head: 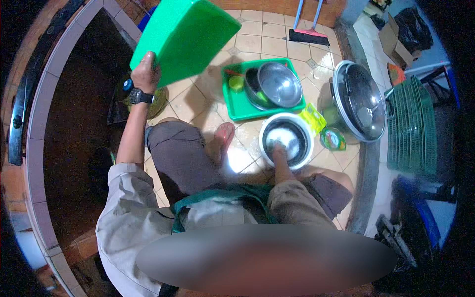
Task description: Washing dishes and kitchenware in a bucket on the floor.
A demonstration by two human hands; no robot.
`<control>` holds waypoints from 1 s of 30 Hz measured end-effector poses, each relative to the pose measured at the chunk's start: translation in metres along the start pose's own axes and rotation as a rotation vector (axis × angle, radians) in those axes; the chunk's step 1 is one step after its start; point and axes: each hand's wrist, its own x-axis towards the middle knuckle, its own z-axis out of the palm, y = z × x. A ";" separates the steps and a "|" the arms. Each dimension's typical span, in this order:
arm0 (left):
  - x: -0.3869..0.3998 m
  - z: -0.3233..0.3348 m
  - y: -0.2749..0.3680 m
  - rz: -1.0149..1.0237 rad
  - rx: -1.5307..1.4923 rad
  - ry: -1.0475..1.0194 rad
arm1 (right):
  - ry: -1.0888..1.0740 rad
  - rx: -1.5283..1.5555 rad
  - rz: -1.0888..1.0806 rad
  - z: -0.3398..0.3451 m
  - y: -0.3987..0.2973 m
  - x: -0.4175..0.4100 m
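Note:
My left hand (145, 74), with a black watch on the wrist, grips the lower edge of a green plastic tub (193, 44), held up and tilted at the upper left. My right hand (280, 151) reaches down into a white-rimmed round bucket (262, 126) with whitish suds (289, 137) inside. Its fingers are hidden there, so what they hold does not show. Just beyond the bucket, a green plastic tray (237, 111) bears stacked metal bowls (280, 83) and a small yellow cup (236, 84). Beside the bucket are a yellow packet (314, 118) and a green packet (333, 139) with writing.
To the right stands a large metal pot (328, 107) with a round metal vessel (365, 100) and a ladle on top. Stacked green plastic baskets (412, 126) stand farther right. A floor squeegee (309, 36) rests on wet tiles (252, 41). A tiled ledge (36, 156) borders the left.

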 end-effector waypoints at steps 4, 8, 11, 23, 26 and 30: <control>0.038 -0.026 0.013 0.052 -0.072 0.238 | 0.232 0.226 0.148 -0.011 -0.002 0.000; 0.059 -0.045 0.034 -0.037 -0.267 0.246 | 0.150 0.282 0.418 -0.060 -0.017 -0.003; 0.062 -0.038 0.053 -0.227 -0.934 0.214 | 0.278 0.610 0.551 -0.094 -0.024 -0.002; -0.035 0.026 0.132 -0.868 -1.746 -0.670 | 0.449 1.545 -0.188 -0.227 -0.004 -0.009; -0.053 0.029 0.154 -1.001 -1.799 -0.828 | 0.579 0.900 -0.113 -0.204 -0.029 0.019; -0.072 0.043 0.163 -0.850 -1.659 -0.732 | 0.578 -0.095 -0.186 -0.130 -0.062 0.055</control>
